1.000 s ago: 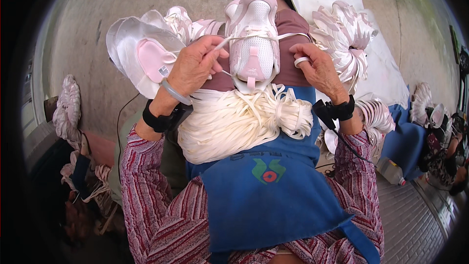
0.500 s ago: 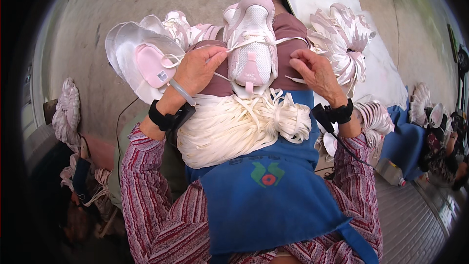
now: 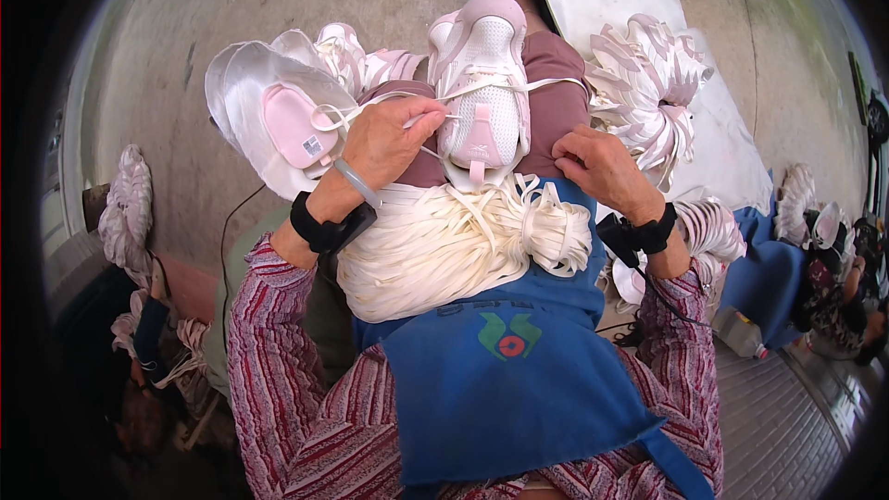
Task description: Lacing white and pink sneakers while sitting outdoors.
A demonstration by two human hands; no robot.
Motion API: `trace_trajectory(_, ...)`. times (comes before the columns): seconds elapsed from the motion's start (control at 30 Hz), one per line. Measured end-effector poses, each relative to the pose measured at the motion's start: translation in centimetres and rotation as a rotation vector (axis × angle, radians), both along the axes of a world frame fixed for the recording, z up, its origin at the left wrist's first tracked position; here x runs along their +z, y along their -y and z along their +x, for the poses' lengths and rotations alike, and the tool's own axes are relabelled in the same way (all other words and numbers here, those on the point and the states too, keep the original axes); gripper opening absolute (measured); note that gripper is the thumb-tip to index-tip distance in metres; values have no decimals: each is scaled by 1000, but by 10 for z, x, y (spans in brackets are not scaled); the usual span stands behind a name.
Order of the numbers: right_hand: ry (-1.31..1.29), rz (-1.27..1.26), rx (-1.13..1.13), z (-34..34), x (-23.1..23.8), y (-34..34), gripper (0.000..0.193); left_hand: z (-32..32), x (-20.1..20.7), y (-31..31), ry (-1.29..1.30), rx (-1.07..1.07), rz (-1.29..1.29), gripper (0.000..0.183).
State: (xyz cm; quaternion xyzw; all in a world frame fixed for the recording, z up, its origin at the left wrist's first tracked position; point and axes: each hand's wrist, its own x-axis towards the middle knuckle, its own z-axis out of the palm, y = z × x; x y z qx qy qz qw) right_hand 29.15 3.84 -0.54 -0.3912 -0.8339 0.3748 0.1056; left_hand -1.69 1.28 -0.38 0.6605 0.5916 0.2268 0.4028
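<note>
The shoe (image 3: 482, 134) lay on my lap (image 3: 554, 116), apparently mid-lacing. Left of it, my left hand (image 3: 381, 143) pinched a lace (image 3: 451, 117); right of it, my right hand (image 3: 604, 168) curled loosely, contents unclear. Next, threading seemingly needed a steady pinch.

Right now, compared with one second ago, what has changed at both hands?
The left hand moved slightly right, nearer the middle shoe. The right hand drew back toward the body; the lace end visible beside it earlier no longer shows. The lace bundle stayed put.
</note>
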Motion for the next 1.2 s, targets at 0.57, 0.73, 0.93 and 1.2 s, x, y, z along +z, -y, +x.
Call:
trace_trajectory(0.57,-302,-626,-280,-27,21,-28,11,5,-3,-27,-43,97,21,23)
trace_trajectory(0.73,-320,-497,-346,-25,13,-34,19,5,-3,-36,30,68,-97,22)
trace_trajectory(0.93,-178,-356,-320,-37,9,-34,15,4,1,-42,-71,0,-54,19)
trace_trajectory(1.2,-118,-6,-180,-49,3,-44,17,9,-4,-38,-47,17,6,15)
